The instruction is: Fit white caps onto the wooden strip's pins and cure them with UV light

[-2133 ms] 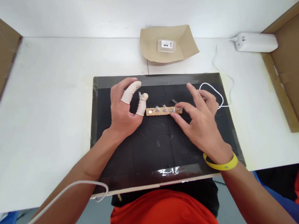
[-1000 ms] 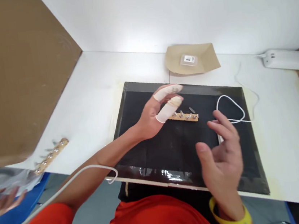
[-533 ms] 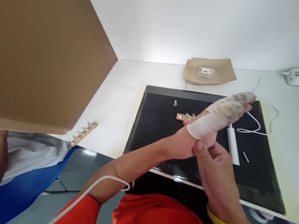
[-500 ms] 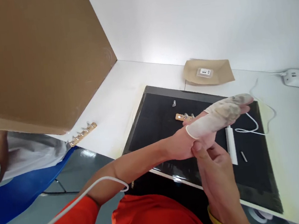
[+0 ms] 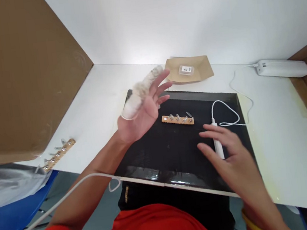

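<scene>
Above the far left part of the black mat (image 5: 157,148), my left hand (image 5: 147,112) is raised with its fingers spread and palm turned to the right. Stained white finger covers (image 5: 133,106) sit on its thumb side and forefinger; it holds nothing. My right hand (image 5: 231,157) hovers over the mat's right side, fingers apart and bare. It partly overlaps a white stick-shaped device (image 5: 218,146) with a cable. Between the hands lies a small wooden strip (image 5: 178,120) bearing several clear little tubes and metal studs.
A brown paper tray (image 5: 202,68) with a labelled clear case (image 5: 186,70) stands at the back. A white power strip (image 5: 282,68) lies right. Cardboard (image 5: 25,71) walls the left; a second studded strip (image 5: 59,155) lies below it. A white cable (image 5: 68,194) crosses my left arm.
My hands have come apart: the right was touching the left at the base of its palm. The left has moved left, the right now hangs open. The view has turned right.
</scene>
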Action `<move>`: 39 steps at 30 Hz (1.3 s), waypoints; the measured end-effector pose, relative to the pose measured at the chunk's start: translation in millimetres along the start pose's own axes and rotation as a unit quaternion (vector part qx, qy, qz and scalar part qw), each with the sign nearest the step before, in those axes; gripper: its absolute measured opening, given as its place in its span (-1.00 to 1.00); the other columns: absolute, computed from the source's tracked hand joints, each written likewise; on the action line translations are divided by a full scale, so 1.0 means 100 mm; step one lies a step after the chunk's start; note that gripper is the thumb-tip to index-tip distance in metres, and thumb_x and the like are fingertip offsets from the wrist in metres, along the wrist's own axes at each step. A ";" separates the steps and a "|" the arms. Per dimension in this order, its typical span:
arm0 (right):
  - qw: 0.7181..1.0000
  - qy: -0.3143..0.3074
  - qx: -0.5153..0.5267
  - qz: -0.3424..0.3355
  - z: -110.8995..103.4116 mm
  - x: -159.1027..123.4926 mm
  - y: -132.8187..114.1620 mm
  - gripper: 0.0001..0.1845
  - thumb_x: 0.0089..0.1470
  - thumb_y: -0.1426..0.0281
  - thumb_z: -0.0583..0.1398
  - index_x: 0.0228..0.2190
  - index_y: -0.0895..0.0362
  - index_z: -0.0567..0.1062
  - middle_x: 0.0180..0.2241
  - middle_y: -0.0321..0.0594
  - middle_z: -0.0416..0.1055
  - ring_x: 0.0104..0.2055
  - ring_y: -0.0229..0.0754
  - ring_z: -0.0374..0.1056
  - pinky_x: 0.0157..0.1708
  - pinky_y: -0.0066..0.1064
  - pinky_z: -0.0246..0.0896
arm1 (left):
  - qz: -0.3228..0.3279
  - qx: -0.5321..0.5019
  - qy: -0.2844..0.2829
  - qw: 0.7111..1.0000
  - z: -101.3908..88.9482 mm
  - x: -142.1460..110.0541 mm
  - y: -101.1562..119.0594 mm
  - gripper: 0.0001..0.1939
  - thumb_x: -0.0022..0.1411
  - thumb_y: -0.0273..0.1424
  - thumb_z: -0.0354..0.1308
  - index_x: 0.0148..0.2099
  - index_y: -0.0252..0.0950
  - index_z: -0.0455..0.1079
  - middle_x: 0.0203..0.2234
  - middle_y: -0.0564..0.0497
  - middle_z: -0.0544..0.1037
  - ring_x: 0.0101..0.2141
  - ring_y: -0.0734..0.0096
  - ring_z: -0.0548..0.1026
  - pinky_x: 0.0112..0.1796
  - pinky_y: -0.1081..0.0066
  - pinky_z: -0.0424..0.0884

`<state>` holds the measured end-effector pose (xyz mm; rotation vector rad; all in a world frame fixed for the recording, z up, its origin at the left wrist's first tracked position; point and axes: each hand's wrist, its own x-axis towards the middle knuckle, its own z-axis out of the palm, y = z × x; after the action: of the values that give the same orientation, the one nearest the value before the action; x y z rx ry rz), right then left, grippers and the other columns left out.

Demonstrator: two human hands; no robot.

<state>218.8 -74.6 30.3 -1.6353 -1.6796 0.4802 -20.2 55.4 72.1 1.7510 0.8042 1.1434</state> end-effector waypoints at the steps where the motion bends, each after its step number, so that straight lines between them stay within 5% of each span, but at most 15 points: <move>1: 0.999 0.001 -0.035 -0.035 -0.06 0.15 0.09 -0.76 0.28 0.18 0.27 -0.09 -0.01 0.63 0.08 -0.08 0.59 0.14 0.12 0.48 0.17 0.11 0.36 | 0.018 0.028 0.010 0.999 -0.01 -0.01 -0.13 -0.31 0.49 0.24 -0.33 0.39 0.10 0.28 0.37 0.05 0.39 0.27 0.04 0.49 0.06 -0.05 0.61; 4: 0.985 -0.047 -0.114 -0.124 -0.19 0.71 0.33 -0.77 0.32 0.31 0.20 -0.07 0.03 0.64 -0.02 -0.06 0.61 0.07 0.11 0.49 0.12 0.06 0.39 | 0.056 0.110 0.060 0.990 -0.02 -0.07 -0.53 -0.34 0.43 0.20 0.03 0.43 0.10 0.19 0.41 -0.01 0.31 0.27 0.04 0.47 0.12 0.03 0.57; 8: 0.918 -0.243 -0.192 -0.249 -0.14 1.33 0.50 -0.58 0.32 0.48 0.07 0.07 0.06 0.61 0.00 -0.02 0.57 0.00 0.05 0.51 0.03 -0.06 0.43 | 0.066 0.172 0.121 0.975 0.00 -0.16 -0.91 -0.42 0.46 0.02 0.14 0.41 0.01 0.19 0.37 -0.13 0.33 0.19 0.12 0.50 0.08 0.14 0.52; 12: 0.838 -0.349 -0.276 -0.316 0.06 1.58 0.49 -0.50 0.26 0.56 0.10 0.13 0.01 0.60 -0.03 -0.05 0.58 -0.11 0.00 0.54 -0.09 -0.15 0.42 | 0.073 0.190 0.154 0.967 0.03 -0.22 -1.10 -0.48 0.49 -0.07 0.15 0.37 -0.08 0.23 0.34 -0.19 0.34 0.11 0.20 0.52 -0.01 0.24 0.50; 15: 0.812 -0.385 -0.283 -0.336 0.15 1.66 0.51 -0.56 0.22 0.55 0.18 0.04 0.00 0.65 -0.04 -0.07 0.59 -0.12 -0.01 0.55 -0.08 -0.16 0.42 | 0.079 0.202 0.168 0.962 0.04 -0.25 -1.16 -0.49 0.50 -0.09 0.13 0.37 -0.09 0.22 0.33 -0.20 0.34 0.10 0.20 0.51 -0.03 0.25 0.49; 30: 0.869 -0.301 -0.265 -0.291 -0.03 1.39 0.70 -0.67 0.33 0.44 0.11 0.00 0.11 0.60 0.02 -0.03 0.62 0.01 0.08 0.55 0.01 -0.08 0.41 | 0.098 0.225 0.174 0.954 0.06 -0.29 -1.22 -0.56 0.51 -0.16 0.12 0.33 -0.10 0.25 0.24 -0.16 0.40 0.03 0.25 0.52 -0.10 0.27 0.54; 39: 0.894 -0.278 -0.278 -0.216 -0.01 1.39 0.64 -0.82 0.24 0.34 0.24 -0.12 0.08 0.54 -0.18 -0.10 0.65 -0.23 0.02 0.54 -0.24 -0.20 0.36 | 0.091 0.222 0.176 0.955 0.03 -0.30 -1.25 -0.53 0.49 -0.17 0.15 0.35 -0.11 0.25 0.26 -0.18 0.40 0.03 0.24 0.52 -0.07 0.25 0.54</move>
<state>274.4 67.0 18.9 -1.4917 -2.7331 0.2597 -34.8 80.5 -53.2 2.0474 1.2086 1.5145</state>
